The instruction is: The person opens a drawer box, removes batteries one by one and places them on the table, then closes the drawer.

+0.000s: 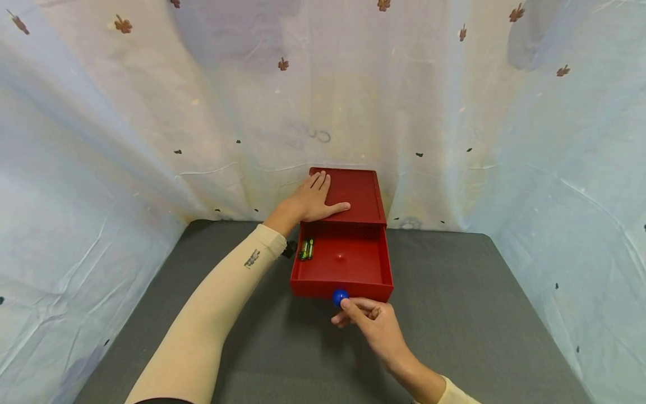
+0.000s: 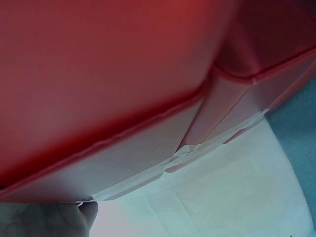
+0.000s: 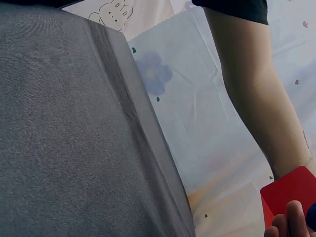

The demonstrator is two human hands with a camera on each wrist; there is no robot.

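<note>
A red drawer box (image 1: 357, 191) stands at the back of the table, its drawer (image 1: 353, 274) pulled out toward me. My left hand (image 1: 317, 201) rests flat on top of the box, thumb spread to the right. At the drawer's front, my right hand (image 1: 375, 325) pinches a round blue knob (image 1: 340, 297) between thumb and fingers. Several small green-and-yellow batteries (image 1: 306, 249) lie in the drawer's left side. The left wrist view shows the box's red surface (image 2: 98, 74) up close. In the right wrist view, the right fingers (image 3: 296, 219) and knob (image 3: 311, 216) appear at the lower right corner.
A grey cloth covers the table (image 1: 454, 292). Pale patterned curtains (image 1: 429, 112) hang behind it and along both sides, close to the back of the box. The left forearm in a beige sleeve (image 1: 212, 314) crosses the table's left part.
</note>
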